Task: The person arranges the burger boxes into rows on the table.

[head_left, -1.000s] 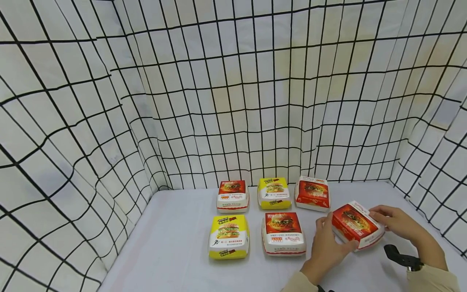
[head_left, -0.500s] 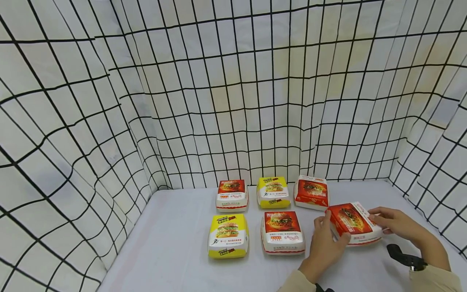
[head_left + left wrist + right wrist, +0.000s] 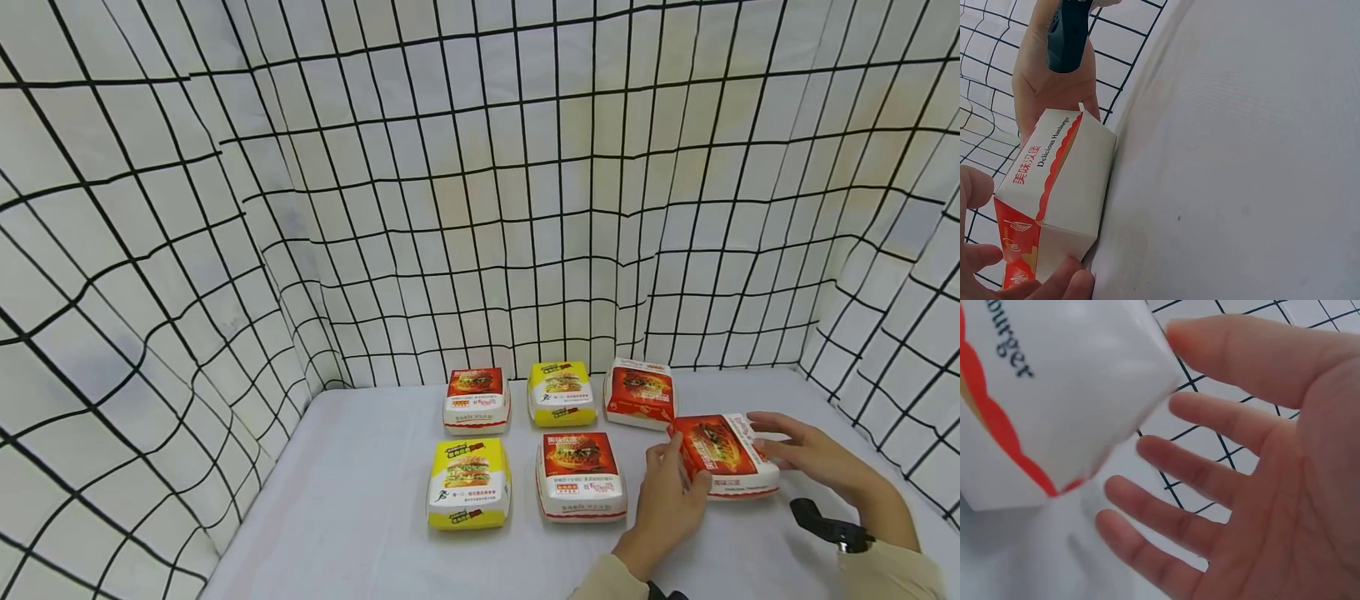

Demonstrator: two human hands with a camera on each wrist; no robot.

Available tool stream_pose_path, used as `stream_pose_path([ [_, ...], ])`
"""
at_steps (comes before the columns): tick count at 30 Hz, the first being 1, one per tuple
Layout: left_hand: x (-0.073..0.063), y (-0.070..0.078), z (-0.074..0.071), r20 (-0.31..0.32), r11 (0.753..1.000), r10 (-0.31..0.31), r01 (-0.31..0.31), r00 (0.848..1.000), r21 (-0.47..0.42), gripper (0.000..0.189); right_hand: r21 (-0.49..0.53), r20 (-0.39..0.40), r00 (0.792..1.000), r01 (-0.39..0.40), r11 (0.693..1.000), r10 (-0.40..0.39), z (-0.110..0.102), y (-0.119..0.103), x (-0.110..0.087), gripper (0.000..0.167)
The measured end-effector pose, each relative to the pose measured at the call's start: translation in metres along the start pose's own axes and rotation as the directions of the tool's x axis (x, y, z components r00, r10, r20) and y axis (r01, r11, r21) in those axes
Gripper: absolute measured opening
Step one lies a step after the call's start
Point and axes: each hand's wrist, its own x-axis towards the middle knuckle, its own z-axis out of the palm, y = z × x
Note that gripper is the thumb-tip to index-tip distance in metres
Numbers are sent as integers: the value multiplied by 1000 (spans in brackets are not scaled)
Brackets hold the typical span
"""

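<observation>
A red-and-white hamburger box (image 3: 723, 460) lies on the white table at the right, between the two hands. My left hand (image 3: 666, 510) is along its left side; in the left wrist view the fingertips (image 3: 1063, 275) touch the box's lower side. At the opposite side, my right hand (image 3: 813, 457) has its fingers spread. In the right wrist view those fingers (image 3: 1191, 469) are apart from the white box side, with the thumb close to its edge. "Delicious Hamburger" is printed on the side facing the person.
Left of the hands stands a front pair: a yellow burger box (image 3: 469, 485) and a red-and-white one (image 3: 581, 479). Behind them are a red-and-white box (image 3: 476, 402), a yellow box (image 3: 561, 394) and a red box (image 3: 640, 393). Black-grid netting (image 3: 480, 192) encloses the table (image 3: 337, 500).
The box between the hands has turned so its printed side faces the person more squarely, and has shifted slightly left. The right hand's fingers have loosened from it. The other boxes stay put.
</observation>
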Motion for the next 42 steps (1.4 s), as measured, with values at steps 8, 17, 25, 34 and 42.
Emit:
stream_pose_path([
  [8, -2, 3, -2, -18, 996, 23, -22, 1000, 87, 63, 66, -83, 996, 36, 997, -31, 11, -2, 7, 66],
  [17, -4, 5, -1, -14, 987, 41, -38, 999, 155, 53, 66, -79, 997, 22, 998, -17, 15, -2, 8, 65],
  [25, -4, 3, -1, -17, 989, 40, -38, 999, 143, 47, 38, -89, 996, 33, 999, -29, 11, -2, 4, 59],
  [34, -3, 3, -1, -37, 992, 23, -18, 999, 124, 41, 40, -73, 997, 16, 999, -13, 7, 0, 0, 54],
  [42, -3, 4, -1, -42, 992, 15, -10, 999, 123, 39, 67, -37, 999, 4, 998, -1, 3, 2, -1, 51],
])
